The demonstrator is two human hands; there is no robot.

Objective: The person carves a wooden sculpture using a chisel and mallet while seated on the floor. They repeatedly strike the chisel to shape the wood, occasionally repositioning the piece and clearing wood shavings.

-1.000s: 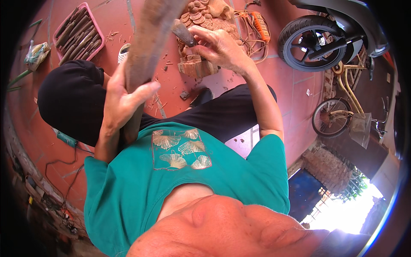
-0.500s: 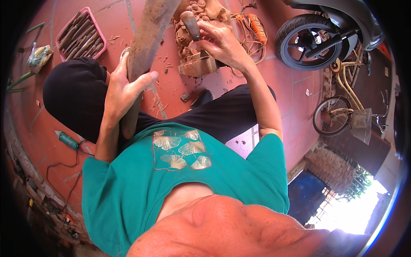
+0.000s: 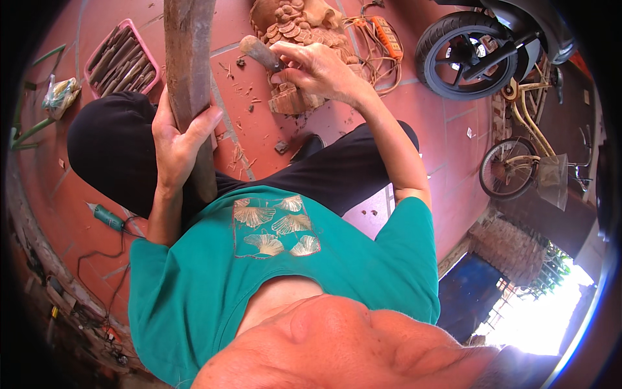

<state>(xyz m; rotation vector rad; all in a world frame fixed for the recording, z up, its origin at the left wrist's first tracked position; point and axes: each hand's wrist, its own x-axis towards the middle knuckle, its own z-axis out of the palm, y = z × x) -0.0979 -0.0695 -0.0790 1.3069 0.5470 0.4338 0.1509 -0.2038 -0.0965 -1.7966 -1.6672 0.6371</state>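
Note:
My left hand (image 3: pixel 173 142) is closed round a long, dark wooden club (image 3: pixel 188 58), which rises past the top edge, its lower end resting near my lap. My right hand (image 3: pixel 317 72) pinches a chisel (image 3: pixel 260 53) by its wooden handle, the worn butt pointing up and left. Its blade is hidden behind my fingers. Just beyond the right hand stands a brown wood carving (image 3: pixel 301 29) with rounded, coin-like shapes on a rough block base (image 3: pixel 291 102). The club stays apart from the chisel.
A pink basket (image 3: pixel 155 72) of several carving tools stands far left. A green power tool (image 3: pixel 107 216) with a cord lies left. An orange power strip (image 3: pixel 387 39) with tangled cords lies beyond the carving. A motorbike wheel (image 3: pixel 463 55) and a bicycle (image 3: pixel 512 167) stand right. Wood chips litter the tiles.
My left hand has shifted slightly left, and the club has swung left and more upright. My right hand has moved a little left and down, tilting the chisel's handle further left.

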